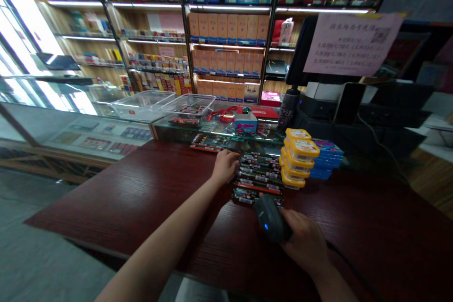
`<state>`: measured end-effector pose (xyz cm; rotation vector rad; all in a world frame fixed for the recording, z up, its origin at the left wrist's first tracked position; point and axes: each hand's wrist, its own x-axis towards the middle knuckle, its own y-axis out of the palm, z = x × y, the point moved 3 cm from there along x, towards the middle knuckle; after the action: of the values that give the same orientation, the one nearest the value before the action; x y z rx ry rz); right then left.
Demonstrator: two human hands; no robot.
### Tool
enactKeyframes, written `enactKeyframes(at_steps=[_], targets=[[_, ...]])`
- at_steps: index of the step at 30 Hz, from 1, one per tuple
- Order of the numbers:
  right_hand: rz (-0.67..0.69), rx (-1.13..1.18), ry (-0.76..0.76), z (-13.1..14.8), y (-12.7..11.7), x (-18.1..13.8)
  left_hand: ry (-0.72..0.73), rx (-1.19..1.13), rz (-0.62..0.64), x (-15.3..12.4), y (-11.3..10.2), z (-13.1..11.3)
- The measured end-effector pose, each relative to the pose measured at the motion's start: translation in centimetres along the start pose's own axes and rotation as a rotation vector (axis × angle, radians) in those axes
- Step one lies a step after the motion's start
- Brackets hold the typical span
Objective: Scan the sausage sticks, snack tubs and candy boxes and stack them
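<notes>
In my right hand (306, 240) is a dark handheld barcode scanner (269, 219) with a blue light on top, its head over the near end of a row of packets. These slim dark wrapped snack packets (260, 177) lie side by side on the dark wooden counter, barcodes on several of them facing up. My left hand (225, 166) rests at the left ends of the packets, fingers curved and apart, its fingertips partly hidden. More similar packets (208, 142) lie behind it, by the glass ledge.
Right of the row stand stacked yellow-lidded tubs (299, 158) and blue boxes (325, 158). On the glass ledge are clear plastic bins (191, 104) and a small blue-pink box (245, 123). A monitor (300, 52) stands back right; the scanner's cable (350, 264) trails right.
</notes>
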<state>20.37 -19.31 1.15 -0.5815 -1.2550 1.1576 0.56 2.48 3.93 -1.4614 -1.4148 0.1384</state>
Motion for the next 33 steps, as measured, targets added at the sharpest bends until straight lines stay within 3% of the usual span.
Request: enactKeyframes(at_steps=[6,11,18,27,33], targets=[[-0.019,-0.003,-0.026,-0.5,0.8,-0.4,-0.141,0.147,-0.04,-1.5,-3.4,5.3],[-0.057,-0.012,-0.049,-0.9,1.6,-0.7,-0.302,0.333,-0.009,-1.0,-5.7,9.0],[-0.093,-0.013,-0.082,-1.0,1.6,-0.6,-0.264,0.493,0.137,1.7,-5.4,12.3],[-0.054,-0.003,-0.043,-0.7,1.5,-0.5,-0.283,0.661,0.162,2.8,-5.7,11.4],[-0.019,0.021,-0.014,-0.7,1.4,-0.4,-0.315,0.603,0.195,0.5,-6.3,9.6]])
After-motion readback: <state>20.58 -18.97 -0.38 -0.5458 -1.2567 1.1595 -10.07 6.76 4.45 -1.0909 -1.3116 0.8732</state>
